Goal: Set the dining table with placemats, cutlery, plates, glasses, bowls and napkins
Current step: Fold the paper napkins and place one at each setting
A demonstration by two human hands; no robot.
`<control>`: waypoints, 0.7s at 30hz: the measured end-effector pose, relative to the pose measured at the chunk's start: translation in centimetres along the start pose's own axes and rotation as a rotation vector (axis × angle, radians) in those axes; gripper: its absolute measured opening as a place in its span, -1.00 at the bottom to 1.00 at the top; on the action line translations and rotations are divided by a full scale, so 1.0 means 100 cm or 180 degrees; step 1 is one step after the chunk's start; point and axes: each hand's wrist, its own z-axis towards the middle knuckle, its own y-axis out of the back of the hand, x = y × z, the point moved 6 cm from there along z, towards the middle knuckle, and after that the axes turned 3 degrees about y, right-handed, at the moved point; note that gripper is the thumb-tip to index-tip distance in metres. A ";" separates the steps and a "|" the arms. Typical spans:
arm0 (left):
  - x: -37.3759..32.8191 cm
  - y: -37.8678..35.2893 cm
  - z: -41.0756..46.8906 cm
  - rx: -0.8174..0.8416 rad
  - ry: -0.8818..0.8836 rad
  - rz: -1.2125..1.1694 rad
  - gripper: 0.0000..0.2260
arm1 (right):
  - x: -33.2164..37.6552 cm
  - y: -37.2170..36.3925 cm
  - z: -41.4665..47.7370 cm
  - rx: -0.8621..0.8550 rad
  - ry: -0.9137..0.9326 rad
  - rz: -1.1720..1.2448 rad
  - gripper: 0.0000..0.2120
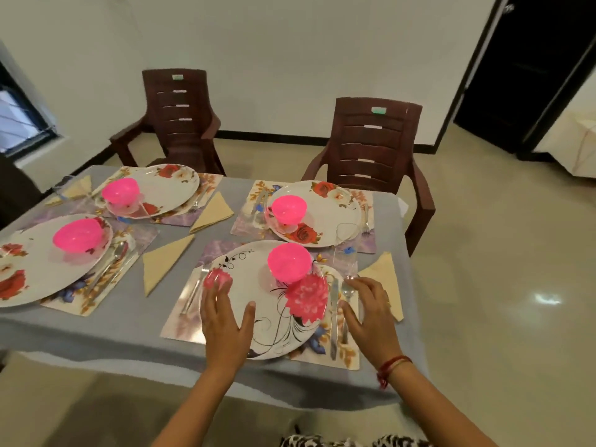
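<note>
White plate [254, 279] under flat left hand [225, 327] — right hand [371, 317] beside it, fingers splayed.

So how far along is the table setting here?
Nearly done. All four placemats carry a plate and pink bowl, with cutlery and napkins alongside. In hand: the left hand rests on the nearest plate, the right hand is at its cutlery, likely straightening. Left: perhaps only checking; clear glasses are too faint to count.
</note>
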 end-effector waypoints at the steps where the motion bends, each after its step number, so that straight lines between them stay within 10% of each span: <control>1: -0.007 0.000 -0.003 -0.0075 0.0047 -0.0076 -0.41 | -0.002 0.003 0.001 0.0019 0.0084 0.0079 -0.59; 21: 0.045 0.090 -0.050 -0.0693 0.0855 -0.0001 -0.39 | 0.105 -0.081 -0.022 0.0677 0.0806 0.1080 -0.70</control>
